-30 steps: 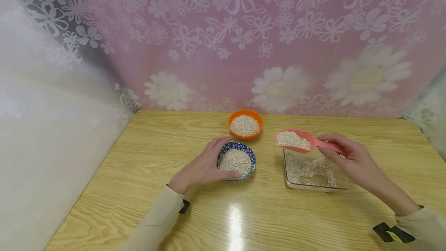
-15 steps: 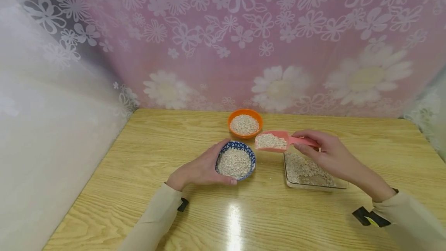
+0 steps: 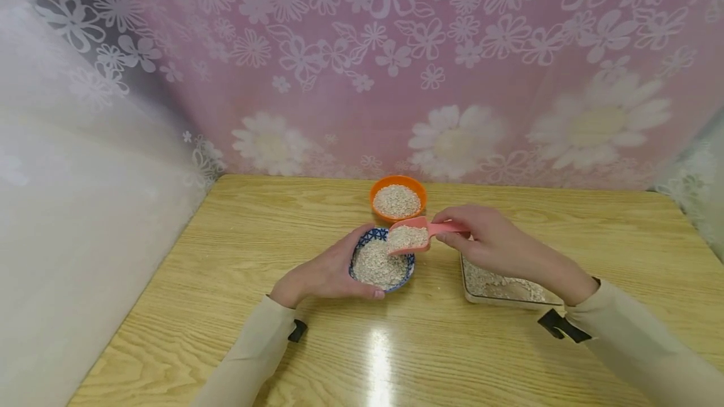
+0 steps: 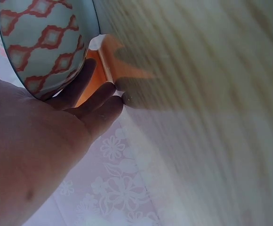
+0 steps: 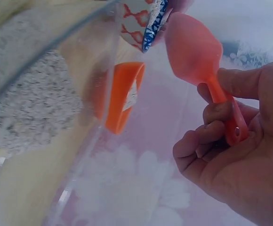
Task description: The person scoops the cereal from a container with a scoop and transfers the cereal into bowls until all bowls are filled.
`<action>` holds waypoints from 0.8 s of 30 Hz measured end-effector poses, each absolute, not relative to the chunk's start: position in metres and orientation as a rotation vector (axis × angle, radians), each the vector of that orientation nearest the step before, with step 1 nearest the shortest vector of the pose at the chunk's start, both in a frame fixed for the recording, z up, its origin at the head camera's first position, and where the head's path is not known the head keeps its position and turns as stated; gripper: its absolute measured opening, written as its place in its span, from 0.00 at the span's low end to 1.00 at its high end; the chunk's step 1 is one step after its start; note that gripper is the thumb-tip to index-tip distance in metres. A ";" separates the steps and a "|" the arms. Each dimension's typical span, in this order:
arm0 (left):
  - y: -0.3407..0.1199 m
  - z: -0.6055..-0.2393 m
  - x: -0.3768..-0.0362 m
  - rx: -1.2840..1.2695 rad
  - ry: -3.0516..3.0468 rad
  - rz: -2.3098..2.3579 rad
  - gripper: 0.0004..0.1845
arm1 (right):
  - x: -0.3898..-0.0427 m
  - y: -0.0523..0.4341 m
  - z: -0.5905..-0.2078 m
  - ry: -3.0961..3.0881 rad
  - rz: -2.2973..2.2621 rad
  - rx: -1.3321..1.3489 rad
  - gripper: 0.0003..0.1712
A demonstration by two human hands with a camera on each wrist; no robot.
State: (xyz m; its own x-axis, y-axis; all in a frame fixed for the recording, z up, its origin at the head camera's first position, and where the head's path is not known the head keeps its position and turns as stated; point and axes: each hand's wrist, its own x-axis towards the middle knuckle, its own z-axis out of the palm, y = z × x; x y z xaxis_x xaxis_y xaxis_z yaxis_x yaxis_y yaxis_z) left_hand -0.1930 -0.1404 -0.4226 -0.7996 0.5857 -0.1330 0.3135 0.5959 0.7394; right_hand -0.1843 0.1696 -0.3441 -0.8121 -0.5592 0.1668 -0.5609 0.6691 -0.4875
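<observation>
On the wooden bench (image 3: 226, 306), toward its left-centre, the left hand (image 3: 322, 272) cups the blue patterned bowl (image 3: 362, 247), fingers and thumb curled round its near and left wall; the left wrist view shows the fingers (image 4: 87, 101) wrapped under the bowl's red-diamond outside. That bowl is nearly full of pale oat-like flakes (image 3: 376, 265). Just above its right rim hangs a pink scoop (image 3: 410, 237), loaded with flakes and tipped toward the bowl. Behind both stands an orange bowl (image 3: 398, 182), also filled with flakes. To the right, the right hand (image 3: 489, 244) pinches the scoop's handle between curled fingers and thumb. Beneath that wrist sits a clear rectangular container (image 3: 503, 297) holding a thin layer of flakes.
</observation>
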 end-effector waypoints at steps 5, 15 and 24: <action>-0.141 -0.422 -0.192 0.728 2.457 1.049 0.64 | -0.188 0.153 -0.334 -2.826 0.680 1.086 0.08; -0.140 -0.422 -0.193 0.695 2.446 1.058 0.64 | -0.191 0.137 -0.312 -2.842 0.464 1.196 0.07; -0.140 -0.424 -0.193 0.705 2.434 1.088 0.62 | -0.191 0.130 -0.324 -2.809 0.450 1.251 0.03</action>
